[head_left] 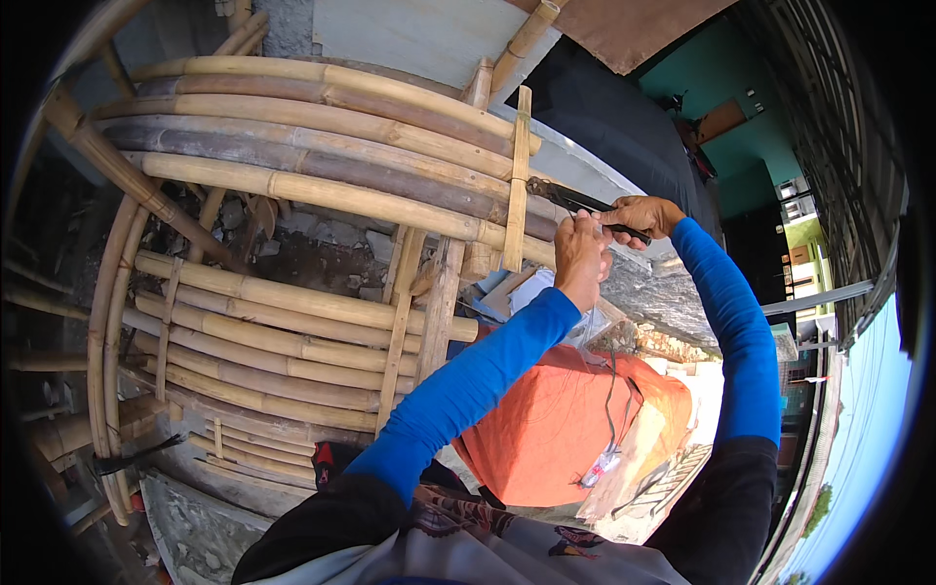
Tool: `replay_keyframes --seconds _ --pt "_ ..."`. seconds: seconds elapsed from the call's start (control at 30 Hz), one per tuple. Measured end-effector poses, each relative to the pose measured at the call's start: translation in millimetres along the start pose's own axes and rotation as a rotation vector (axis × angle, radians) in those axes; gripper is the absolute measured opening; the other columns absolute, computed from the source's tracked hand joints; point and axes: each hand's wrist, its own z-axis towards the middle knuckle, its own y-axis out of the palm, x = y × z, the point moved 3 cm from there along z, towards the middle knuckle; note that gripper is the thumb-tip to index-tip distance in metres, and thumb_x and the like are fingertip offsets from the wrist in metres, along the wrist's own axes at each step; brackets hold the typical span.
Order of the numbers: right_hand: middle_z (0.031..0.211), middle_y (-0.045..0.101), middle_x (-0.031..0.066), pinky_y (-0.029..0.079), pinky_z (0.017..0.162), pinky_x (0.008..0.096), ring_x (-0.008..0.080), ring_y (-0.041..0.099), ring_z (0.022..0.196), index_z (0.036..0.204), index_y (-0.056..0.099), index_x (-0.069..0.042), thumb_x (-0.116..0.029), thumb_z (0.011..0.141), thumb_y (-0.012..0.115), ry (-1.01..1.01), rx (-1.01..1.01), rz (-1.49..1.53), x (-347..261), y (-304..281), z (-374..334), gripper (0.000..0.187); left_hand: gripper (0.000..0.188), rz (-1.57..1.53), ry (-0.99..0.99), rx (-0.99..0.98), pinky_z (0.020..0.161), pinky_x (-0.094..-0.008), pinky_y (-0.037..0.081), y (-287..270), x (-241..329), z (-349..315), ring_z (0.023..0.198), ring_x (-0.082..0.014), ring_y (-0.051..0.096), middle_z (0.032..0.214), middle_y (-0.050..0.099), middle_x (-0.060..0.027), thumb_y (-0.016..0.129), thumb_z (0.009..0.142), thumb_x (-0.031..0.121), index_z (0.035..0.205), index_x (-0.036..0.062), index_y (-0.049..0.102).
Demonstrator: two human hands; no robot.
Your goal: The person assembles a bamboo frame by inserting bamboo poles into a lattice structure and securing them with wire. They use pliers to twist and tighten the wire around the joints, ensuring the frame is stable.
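Note:
My right hand (639,216) is closed on a long dark tool (606,207) with black handle ends, like a pair of pliers; its exact kind is hard to make out. The tool's far end reaches the tips of the bamboo poles (390,200), beside an upright split bamboo strip (519,180) lying across them. Just below and left of it, my left hand (582,258) is closed with its fingers bunched together, close to the tool. Whatever sits between those fingers is hidden.
Below is a second tier of bamboo slats (283,336), joined by wooden posts (439,307). An orange-red cover (546,419) drapes something under my arms, with a clear plastic bottle (597,471) on it. Rubble (322,244) shows between tiers; a black strap (136,456) binds poles at left.

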Motion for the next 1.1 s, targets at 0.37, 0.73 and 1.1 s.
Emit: replay_keyframes --seconds 0.37,0.73,1.1 --pt "0.064 0.062 0.0077 0.053 0.041 0.0323 0.0196 0.066 0.049 0.092 0.066 0.005 -0.025 0.082 0.087 -0.246 0.373 -0.345 6.4 29.0 1.0 0.038 0.044 0.763 0.498 -0.288 0.070 -0.0377 0.052 12.4 12.8 -131.7 0.076 -0.0232 0.063 0.090 0.064 -0.0158 0.042 0.111 0.024 0.140 -0.0094 0.046" --pt "0.108 0.066 0.0147 0.057 0.066 0.0410 0.0340 0.069 0.086 0.145 0.044 0.007 -0.008 0.092 0.057 -0.667 1.261 -1.562 16.4 52.7 10.2 0.056 0.031 1.073 0.635 -0.324 0.074 -0.0550 0.051 59.3 43.9 -132.1 0.081 -0.0527 0.065 0.078 0.063 -0.0351 0.050 0.103 0.011 0.119 -0.0149 0.055" --pt "0.084 0.072 0.0202 0.056 0.064 0.0436 0.0300 0.071 0.073 0.105 0.070 0.002 -0.016 0.092 0.063 -0.563 0.814 -1.179 11.5 14.7 23.3 0.024 0.031 0.866 -0.006 -0.714 0.054 -0.0287 0.052 76.2 164.7 -44.8 0.063 -0.0093 0.064 0.072 0.065 -0.0032 0.062 0.103 0.029 0.110 -0.0012 0.064"
